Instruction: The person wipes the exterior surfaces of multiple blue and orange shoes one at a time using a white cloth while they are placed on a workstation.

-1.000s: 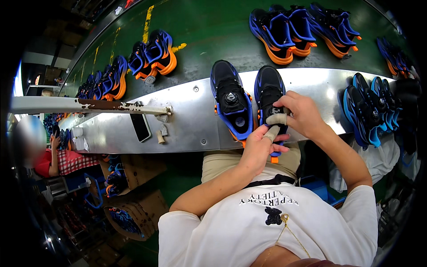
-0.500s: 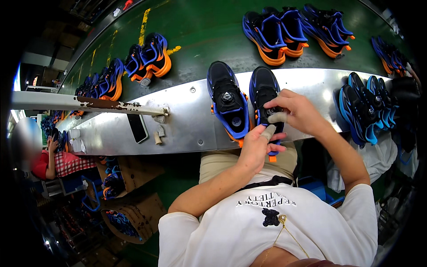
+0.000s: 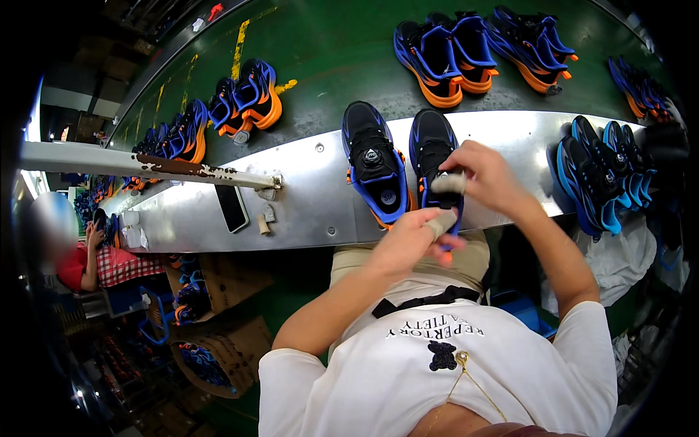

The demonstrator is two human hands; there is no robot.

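Two black and blue shoes with orange soles lie side by side on the metal ledge [image 3: 306, 189] in front of me. My right hand [image 3: 489, 178], one finger wrapped in tape, grips the right shoe [image 3: 431, 146] from above near its tongue. At the same shoe's heel, where it hangs over the ledge's near edge, my left hand [image 3: 409, 244] pinches it with taped fingertips. The left shoe [image 3: 373, 164] lies untouched just to the left of my hands.
Beyond the ledge, a green conveyor belt [image 3: 328, 51] carries pairs of blue and orange shoes [image 3: 244, 98]. More shoes [image 3: 601, 171] are stacked at the ledge's right end. A dark phone [image 3: 232, 207] lies on the ledge. A person in a red checked shirt [image 3: 102, 266] sits at left, near cardboard boxes [image 3: 218, 342].
Both hands stay on the right shoe, with small finger movements over it. The view has shifted slightly.
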